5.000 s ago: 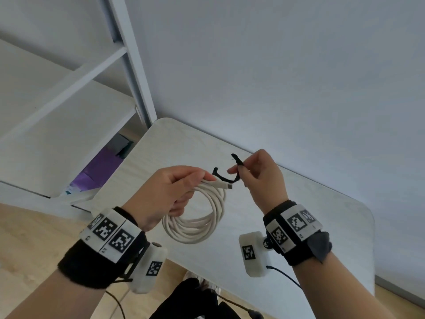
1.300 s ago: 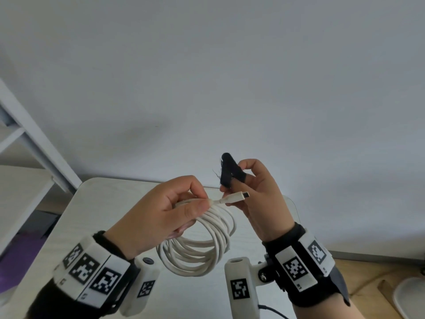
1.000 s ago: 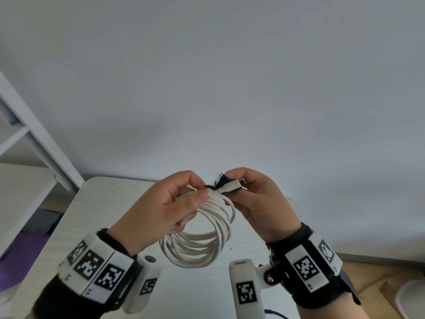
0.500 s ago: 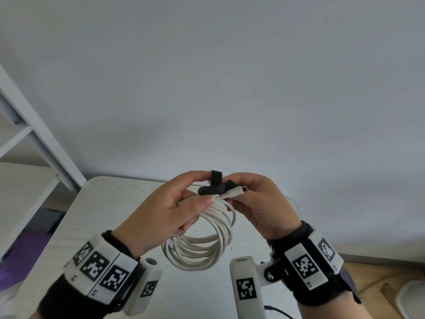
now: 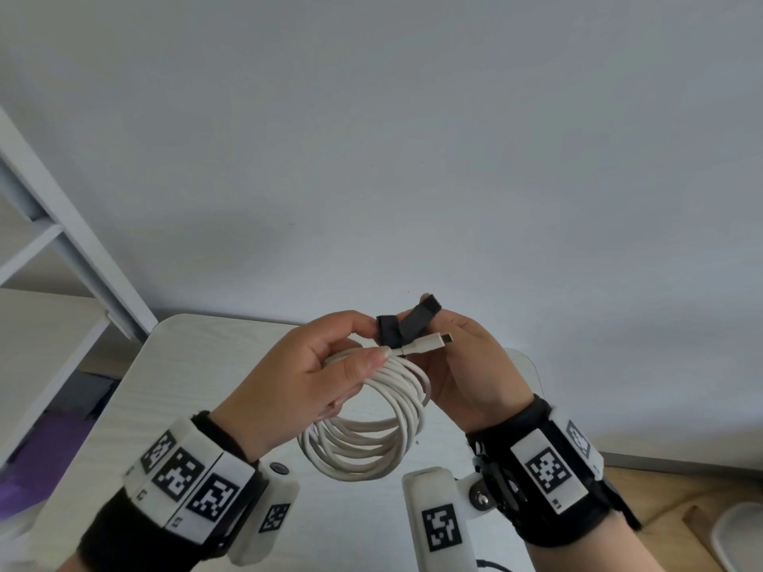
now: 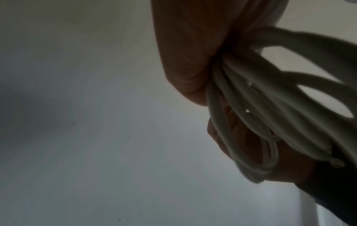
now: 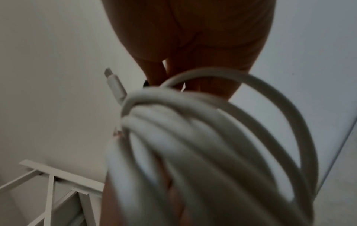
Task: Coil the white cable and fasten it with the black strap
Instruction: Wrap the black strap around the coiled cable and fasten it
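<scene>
Pale grey wall point(image 5: 413, 138) fills most of the head view, w/ a white metal shelf frame point(image 5: 78, 249) at left and a light wood-grain table w/ rounded corners point(image 5: 177, 390) below. Held in the air above the table, the coiled white cable point(image 5: 371, 439) hangs as a bundle of several round loops between both hands. The left hand point(image 5: 305, 386) has its fingers curled round the top of the coil, thumb pressing the strands just behind the plug; the left wrist view shows the loops point(image 6: 241, 107) running through that closed grasp. The right hand point(image 5: 466, 377) sits just beside it, fingers bent, pinching the short black fabric strap point(image 5: 406, 330) at the top of the bundle. The strap crosses itself there, one end poking up past the fingertips; whether it's fully round the coil can't be told. The cable's white plug end w/ metal tip point(image 5: 429, 344) sticks out toward the right hand.
</scene>
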A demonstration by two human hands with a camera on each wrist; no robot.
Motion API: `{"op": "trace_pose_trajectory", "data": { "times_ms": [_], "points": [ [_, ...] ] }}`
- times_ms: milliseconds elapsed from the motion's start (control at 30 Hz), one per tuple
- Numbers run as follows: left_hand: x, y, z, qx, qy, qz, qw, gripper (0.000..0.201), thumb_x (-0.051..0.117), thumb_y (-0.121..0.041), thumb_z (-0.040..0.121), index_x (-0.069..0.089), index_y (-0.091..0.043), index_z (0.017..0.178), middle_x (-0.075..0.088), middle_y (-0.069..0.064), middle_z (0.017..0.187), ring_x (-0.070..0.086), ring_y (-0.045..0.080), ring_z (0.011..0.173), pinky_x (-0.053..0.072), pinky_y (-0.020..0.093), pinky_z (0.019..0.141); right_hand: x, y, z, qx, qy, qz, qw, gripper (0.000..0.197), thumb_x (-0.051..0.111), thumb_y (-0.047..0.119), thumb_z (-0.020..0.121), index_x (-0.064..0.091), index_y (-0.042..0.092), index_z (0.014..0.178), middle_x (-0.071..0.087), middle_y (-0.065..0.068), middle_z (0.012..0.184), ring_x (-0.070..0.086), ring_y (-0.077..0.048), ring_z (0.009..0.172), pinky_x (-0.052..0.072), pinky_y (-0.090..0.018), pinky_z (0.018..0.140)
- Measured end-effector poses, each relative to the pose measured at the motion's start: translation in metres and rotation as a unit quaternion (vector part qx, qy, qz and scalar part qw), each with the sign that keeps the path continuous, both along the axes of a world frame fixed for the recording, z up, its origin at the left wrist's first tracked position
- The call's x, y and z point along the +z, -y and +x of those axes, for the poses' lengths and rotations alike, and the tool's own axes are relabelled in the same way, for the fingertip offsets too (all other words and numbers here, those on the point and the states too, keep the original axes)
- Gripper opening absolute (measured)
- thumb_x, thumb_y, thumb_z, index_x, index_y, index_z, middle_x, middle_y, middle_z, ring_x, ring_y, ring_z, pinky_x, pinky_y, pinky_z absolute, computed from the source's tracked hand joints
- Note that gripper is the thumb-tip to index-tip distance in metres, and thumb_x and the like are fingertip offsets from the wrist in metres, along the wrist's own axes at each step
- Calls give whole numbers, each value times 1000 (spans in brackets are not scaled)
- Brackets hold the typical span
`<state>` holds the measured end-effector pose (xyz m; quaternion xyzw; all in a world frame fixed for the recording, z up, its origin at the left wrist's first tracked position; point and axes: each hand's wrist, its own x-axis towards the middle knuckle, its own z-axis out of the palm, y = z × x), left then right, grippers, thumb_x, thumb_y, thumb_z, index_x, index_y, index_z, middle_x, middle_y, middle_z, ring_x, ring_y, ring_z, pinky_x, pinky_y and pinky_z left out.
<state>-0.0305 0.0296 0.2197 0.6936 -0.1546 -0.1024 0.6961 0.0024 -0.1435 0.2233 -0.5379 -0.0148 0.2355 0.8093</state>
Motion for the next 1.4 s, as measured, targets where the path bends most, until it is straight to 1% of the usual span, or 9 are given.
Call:
{"op": "trace_pose_trajectory", "data": {
  "times_ms": [133, 333, 600, 833, 933, 1033, 1100, 1300, 1400],
  "points": [
    [1, 1, -2, -13, 14, 15, 1000, 28, 60, -42, 75, 64, -23, 96, 40, -10, 44, 31, 5, 37, 31, 16, 39, 3, 0, 1, -9, -78, 58, 995, 56, 32, 39, 93, 60, 5, 59, 61, -9, 61, 58, -21, 54, 48, -26, 53],
    [-1, 3, -1, 3, 28, 24, 999, 28, 63, -44, 72, 65, -25, 92, 45, -14, 44, 35, 1, 37, 34, 13, 41, -3, -5, 3, 16, -52, 15, 998, 64, 23, 53, 91, 56, 7, 60, 53, -11, 59, 49, -19, 48, 40, -22, 44],
    [-2, 2, -1, 27, 46, 51, 997, 26, 61, -45, 73, 67, -26, 91, 50, -14, 49, 37, 1, 39, 33, 11, 44, -1, 3, 3, -24, -43, 31, 998, 9, 46, 15, 87, 54, 11, 91, 56, -2, 56, 48, -13, 46, 41, -21, 46],
    [-5, 1, -1, 24, 42, 67, 997, 28, 61, -47, 72, 67, -26, 88, 53, -15, 53, 40, 0, 42, 33, 9, 46, -2, 11, 9, -109, -92, 109, 984, 14, 43, -1, 89, 43, 12, 93, 66, -7, 72, 51, -9, 44, 42, -15, 38],
    [-6, 2, 0, 28, 39, 60, 997, 29, 61, -47, 71, 66, -25, 89, 52, -15, 50, 38, 0, 41, 33, 9, 45, -3, 13, 10, -102, -122, 193, 968, 20, 50, -3, 77, 44, 13, 89, 67, -14, 72, 63, -19, 54, 54, -20, 51],
    [-6, 1, 2, 31, 45, 63, 997, 30, 60, -46, 72, 65, -23, 89, 51, -16, 49, 39, -1, 41, 32, 8, 44, -7, 11, 9, -77, -104, 242, 962, 52, 68, -1, 49, 50, 10, 96, 68, -19, 84, 66, -25, 69, 57, -25, 68],
    [-6, 1, 3, 34, 52, 73, 995, 28, 60, -47, 72, 65, -25, 89, 50, -16, 49, 39, -1, 41, 31, 9, 45, -7, 9, 8, -63, -74, 201, 975, 53, 66, -1, 54, 49, 10, 102, 65, -12, 84, 62, -21, 71, 53, -28, 74],
    [-3, 3, 4, 38, 79, 103, 991, 14, 57, -49, 73, 62, -39, 82, 52, -18, 50, 43, -1, 44, 35, 10, 47, -2, 1, 6, -24, -26, 84, 996, 47, 57, -8, 64, 44, 18, 102, 43, 1, 71, 50, -14, 55, 46, -24, 48],
    [-2, 3, 4, 36, 92, 112, 989, 15, 56, -47, 75, 63, -37, 83, 55, -22, 53, 47, -3, 46, 35, 8, 49, 1, 3, 7, -3, -5, 74, 997, 49, 58, -10, 63, 44, 19, 100, 40, 2, 72, 50, -13, 52, 47, -23, 47]
  ]
}}
